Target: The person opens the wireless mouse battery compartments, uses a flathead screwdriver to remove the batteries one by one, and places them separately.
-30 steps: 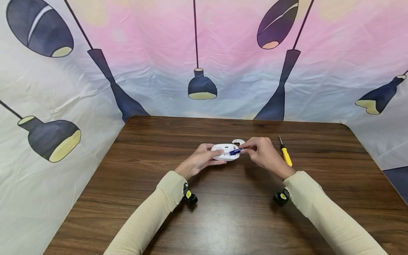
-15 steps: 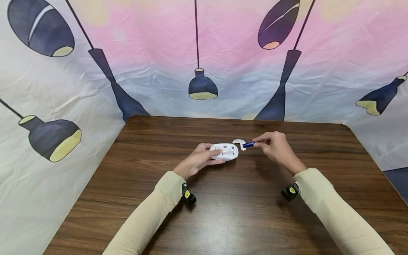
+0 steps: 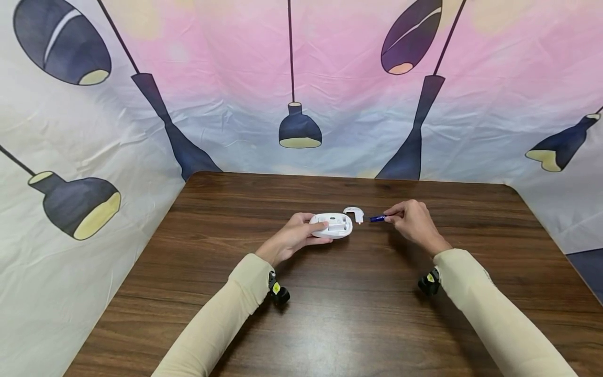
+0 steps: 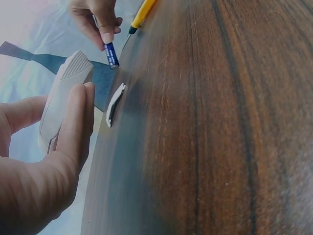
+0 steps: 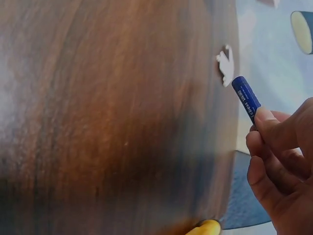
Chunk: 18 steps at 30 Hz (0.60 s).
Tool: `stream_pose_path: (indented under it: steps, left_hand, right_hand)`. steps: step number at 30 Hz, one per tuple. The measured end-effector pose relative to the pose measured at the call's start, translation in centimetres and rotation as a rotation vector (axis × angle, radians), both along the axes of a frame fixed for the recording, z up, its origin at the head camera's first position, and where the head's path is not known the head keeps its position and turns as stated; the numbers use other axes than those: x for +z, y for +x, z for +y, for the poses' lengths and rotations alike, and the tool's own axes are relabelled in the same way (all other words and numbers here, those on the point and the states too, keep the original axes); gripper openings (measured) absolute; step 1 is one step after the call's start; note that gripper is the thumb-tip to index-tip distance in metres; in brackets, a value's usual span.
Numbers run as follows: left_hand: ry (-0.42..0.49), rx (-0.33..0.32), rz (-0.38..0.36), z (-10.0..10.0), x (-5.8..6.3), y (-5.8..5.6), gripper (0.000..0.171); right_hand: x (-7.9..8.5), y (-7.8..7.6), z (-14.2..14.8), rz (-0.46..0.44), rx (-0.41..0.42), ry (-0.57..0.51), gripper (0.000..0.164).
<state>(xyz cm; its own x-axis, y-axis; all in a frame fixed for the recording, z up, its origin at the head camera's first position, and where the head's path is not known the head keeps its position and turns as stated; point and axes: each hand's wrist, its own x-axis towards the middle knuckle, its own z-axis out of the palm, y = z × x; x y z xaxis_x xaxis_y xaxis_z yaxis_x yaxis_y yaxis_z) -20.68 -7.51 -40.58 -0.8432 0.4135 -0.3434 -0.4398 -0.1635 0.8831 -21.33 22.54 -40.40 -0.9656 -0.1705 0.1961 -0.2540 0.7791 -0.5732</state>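
Note:
My left hand (image 3: 293, 234) grips a white computer mouse (image 3: 340, 228), its underside turned up and its battery slot uncovered. The thumb lies across the underside and other fingers are beneath. To the right, my right hand (image 3: 413, 224) pinches one end of a dark blue battery (image 3: 377, 219) between thumb and fingertips; the other end points left toward the mouse, apart from it. In the right wrist view, white lettering shows on the battery (image 5: 246, 98). Between the hands, a little farther back, the white battery cover (image 3: 355, 213) lies on the table.
The brown wooden table (image 3: 330, 303) has a patterned cloth (image 3: 245, 115) hanging behind it. A yellow-handled screwdriver (image 4: 142, 15) lies beyond the right hand in the left wrist view; the right hand and arm hide it in the head view.
My right hand has drawn the battery out of the mouse and away to the right, then lowered it slightly. The left hand has stayed nearly still with the mouse.

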Motion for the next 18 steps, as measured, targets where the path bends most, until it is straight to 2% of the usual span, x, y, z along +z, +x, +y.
stream_pose_path:
  steps: [6, 18]
  left_hand:
    - [-0.002, 0.0, -0.001, 0.0, 0.0, -0.1, 0.053]
    - [-0.001, 0.0, 0.002, 0.1, 0.1, 0.0, 0.049]
  right_hand:
    - [-0.9, -0.5, 0.6, -0.009, -0.011, 0.019, 0.012]
    - [-1.6, -1.1, 0.9, -0.067, -0.033, 0.068, 0.013]
